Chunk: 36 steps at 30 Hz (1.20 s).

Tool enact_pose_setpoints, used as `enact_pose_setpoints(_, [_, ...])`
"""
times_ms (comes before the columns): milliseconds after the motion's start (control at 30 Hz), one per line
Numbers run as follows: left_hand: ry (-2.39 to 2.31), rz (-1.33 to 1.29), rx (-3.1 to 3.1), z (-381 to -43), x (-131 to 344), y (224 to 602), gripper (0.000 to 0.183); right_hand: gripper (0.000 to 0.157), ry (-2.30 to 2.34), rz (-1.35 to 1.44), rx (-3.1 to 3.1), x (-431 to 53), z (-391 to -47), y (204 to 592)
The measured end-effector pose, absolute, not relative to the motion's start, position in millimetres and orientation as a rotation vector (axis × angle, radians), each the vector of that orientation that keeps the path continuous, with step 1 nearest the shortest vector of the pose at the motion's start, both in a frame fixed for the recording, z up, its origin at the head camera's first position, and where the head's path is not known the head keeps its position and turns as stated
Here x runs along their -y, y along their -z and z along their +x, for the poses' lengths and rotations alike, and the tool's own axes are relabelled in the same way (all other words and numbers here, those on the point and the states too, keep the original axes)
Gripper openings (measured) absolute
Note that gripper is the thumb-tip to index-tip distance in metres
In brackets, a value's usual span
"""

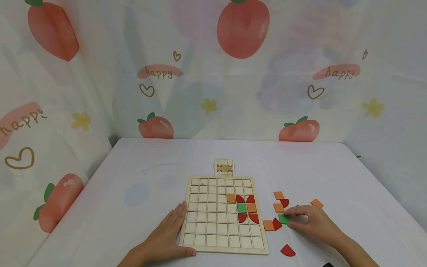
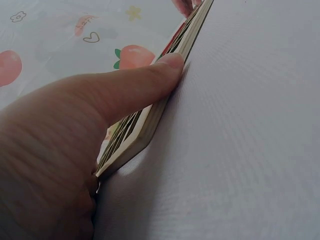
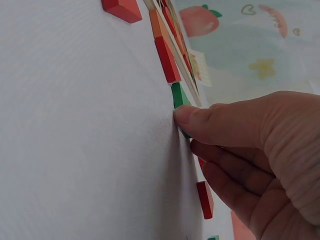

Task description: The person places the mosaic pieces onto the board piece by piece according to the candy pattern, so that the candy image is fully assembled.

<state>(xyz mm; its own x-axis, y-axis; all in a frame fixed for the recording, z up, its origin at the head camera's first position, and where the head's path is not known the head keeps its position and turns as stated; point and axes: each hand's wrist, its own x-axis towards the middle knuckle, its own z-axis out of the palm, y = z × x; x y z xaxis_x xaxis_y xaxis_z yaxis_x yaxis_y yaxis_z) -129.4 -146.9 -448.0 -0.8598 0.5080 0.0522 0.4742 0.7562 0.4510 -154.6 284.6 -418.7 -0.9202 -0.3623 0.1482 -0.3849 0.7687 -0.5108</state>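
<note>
A wooden grid board [image 1: 207, 250] lies flat on the table, with orange, red quarter-round and green tiles set in its right-hand cells. My left hand [image 1: 165, 235] rests at its left front corner, fingers straight along the left side. The left wrist view shows the thumb [image 2: 150, 80] laid on the board's front edge. To the right of the board, my right hand [image 1: 315, 222] pinches a green square tile [image 1: 283, 219] between thumb and fingers. In the right wrist view the green tile [image 3: 178, 95] is low at the tabletop, partly covered by the thumb.
Loose orange tiles [image 1: 268, 225] and red quarter-round tiles [image 1: 288, 250] lie scattered right of the board. One orange tile [image 1: 317, 203] sits beyond the right hand. A small pattern card [image 1: 224, 160] stands behind the board's far edge. Printed cloth [image 1: 233, 100] hangs behind the table.
</note>
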Motion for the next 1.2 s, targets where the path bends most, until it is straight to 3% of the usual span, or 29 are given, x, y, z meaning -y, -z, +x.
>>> enact_pose_setpoints(667, [-0.717, 0.797, -2.866, -129, 146, 447, 0.117, 0.027, -0.894, 0.673, 2.920, -285, -163, 413])
enact_pose_setpoints(1200, [-0.702, 0.788, -2.869, -129, 146, 448, 0.117, 0.027, -0.948, 0.887, 2.766, -240, -180, 402])
